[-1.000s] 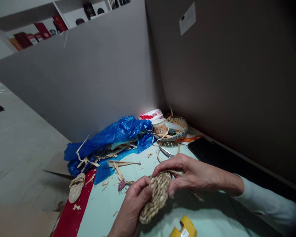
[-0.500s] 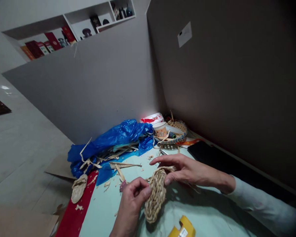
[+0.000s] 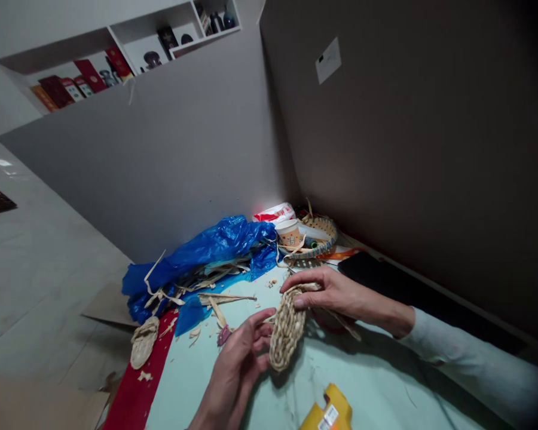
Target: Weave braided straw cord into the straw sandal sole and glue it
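Observation:
A braided straw sole (image 3: 287, 334), oblong and made of plaited rows, is held above the table. My right hand (image 3: 325, 292) grips its far end between thumb and fingers. Loose straw strands trail from that end under my right palm. My left hand (image 3: 248, 349) is at the sole's left edge, its fingers apart and loosely curved; whether its fingertips touch the edge I cannot tell. Off to the left, a small finished straw slipper (image 3: 144, 342) lies at the table's red edge. In front of me sits a yellow tool (image 3: 328, 412), partly cut off by the frame.
A blue plastic bag (image 3: 224, 239) with dry husks spilling out lies at the back. Beside it are a paper cup (image 3: 288, 233), a woven basket (image 3: 327, 239) and a red-and-white packet (image 3: 274, 212). Grey partitions (image 3: 174, 149) close off the back and right. Straw scraps litter the tabletop.
My left hand has loosened its pinch on the sole and spread its fingers. My right hand has closed on the far end, and the sole has shifted slightly up and right.

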A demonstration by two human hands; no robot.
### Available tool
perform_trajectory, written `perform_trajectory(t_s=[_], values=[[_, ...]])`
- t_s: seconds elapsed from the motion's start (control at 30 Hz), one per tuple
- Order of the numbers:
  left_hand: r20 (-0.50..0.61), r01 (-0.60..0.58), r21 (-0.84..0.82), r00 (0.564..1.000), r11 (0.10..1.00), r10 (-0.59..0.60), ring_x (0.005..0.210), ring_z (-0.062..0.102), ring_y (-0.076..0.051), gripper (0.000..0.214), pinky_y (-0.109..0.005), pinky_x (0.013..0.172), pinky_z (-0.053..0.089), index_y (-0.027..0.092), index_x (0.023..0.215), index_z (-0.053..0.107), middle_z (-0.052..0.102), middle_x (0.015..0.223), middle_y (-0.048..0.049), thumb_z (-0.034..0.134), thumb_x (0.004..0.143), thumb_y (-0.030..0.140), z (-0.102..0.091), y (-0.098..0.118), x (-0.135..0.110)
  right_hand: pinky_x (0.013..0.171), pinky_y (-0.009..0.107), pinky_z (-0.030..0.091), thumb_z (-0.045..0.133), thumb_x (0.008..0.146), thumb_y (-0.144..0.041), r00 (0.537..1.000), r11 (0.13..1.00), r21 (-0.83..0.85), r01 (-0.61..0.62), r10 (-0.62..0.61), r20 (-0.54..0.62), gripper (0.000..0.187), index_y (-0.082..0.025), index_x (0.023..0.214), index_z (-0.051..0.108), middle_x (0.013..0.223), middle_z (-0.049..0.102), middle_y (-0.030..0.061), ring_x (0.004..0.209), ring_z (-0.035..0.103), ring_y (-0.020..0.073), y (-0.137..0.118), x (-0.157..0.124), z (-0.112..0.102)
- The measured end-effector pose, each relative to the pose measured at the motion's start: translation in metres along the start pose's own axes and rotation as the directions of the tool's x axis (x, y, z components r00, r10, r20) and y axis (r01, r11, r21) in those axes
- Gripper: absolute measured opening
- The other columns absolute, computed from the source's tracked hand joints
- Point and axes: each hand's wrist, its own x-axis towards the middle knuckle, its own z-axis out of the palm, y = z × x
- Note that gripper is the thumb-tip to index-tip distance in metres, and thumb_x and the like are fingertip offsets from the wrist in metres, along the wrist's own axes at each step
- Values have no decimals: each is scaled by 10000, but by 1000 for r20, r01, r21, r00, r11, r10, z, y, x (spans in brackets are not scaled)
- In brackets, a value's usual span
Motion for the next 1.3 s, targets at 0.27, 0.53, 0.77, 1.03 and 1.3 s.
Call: perform_trajectory(t_s=[0.27, 0.53, 0.77, 1.03, 1.3], values=[[-58, -32, 90, 998, 995, 37, 581, 479, -111, 361, -225, 586, 365, 158, 653, 687, 590, 595, 33, 953, 557, 383, -1, -15, 2, 464, 165, 463, 678, 996, -321, 999, 998, -50, 28, -27, 24, 265, -130, 1172, 626, 828, 606, -14, 550, 534, 68, 11, 5, 0], [-79, -4, 43, 997, 999, 7, 415, 514, -120, 482, -237, 423, 423, 206, 597, 535, 621, 512, 16, 847, 662, 568, 0, -18, 5, 846, 396, 571, 685, 983, -329, 983, 991, -111, 74, -91, -158, 258, -132, 1145, 649, 1062, 657, 55, 939, 658, 206, 19, 11, 1], [-175, -61, 121, 981, 991, 82, 339, 505, -75, 394, -182, 396, 367, 181, 618, 594, 636, 457, 23, 813, 751, 479, -15, -12, 7, 885, 425, 556, 575, 1044, -423, 949, 978, -181, 102, -150, -277, 330, -138, 1202, 621, 1134, 642, 82, 995, 649, 220, 11, 8, -11], [-286, -77, 183, 950, 980, 127, 531, 739, -191, 199, -256, 565, 566, 121, 740, 809, 819, 672, -120, 846, 711, 314, -19, -4, -1, 1063, 560, 433, 631, 1008, -441, 983, 851, -510, 121, -173, -55, 473, -185, 1396, 542, 1327, 580, 117, 1213, 566, 295, 20, 0, 13], [-276, -98, 125, 952, 987, 130, 637, 797, -250, 196, -284, 621, 601, 125, 750, 795, 835, 746, -143, 844, 705, 310, -19, 0, -1, 1028, 507, 474, 601, 1031, -395, 904, 870, -449, 203, -343, -257, 316, -155, 1235, 630, 1242, 629, 98, 1149, 606, 258, 7, 3, 6]])
